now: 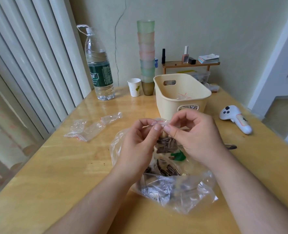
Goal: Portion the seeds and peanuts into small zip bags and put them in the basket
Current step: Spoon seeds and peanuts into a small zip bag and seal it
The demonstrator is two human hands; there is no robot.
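Note:
My left hand [139, 141] and my right hand [195, 137] pinch the red-lined top of a small zip bag [165, 143] between them. It hangs with sunflower seeds and peanuts inside. Under it lies a large clear plastic bag [175, 188] of seeds and peanuts, open on the wooden table [55, 166]. A cream basket [182, 95] stands just beyond my hands, with filled small bags inside. Empty small zip bags [89, 128] lie to the left.
A big water bottle [99, 65], a paper cup [134, 87] and a tall stack of coloured cups [146, 53] stand at the back. A white controller [236, 119] lies at the right. A small wooden shelf [190, 64] holds cosmetics behind the basket.

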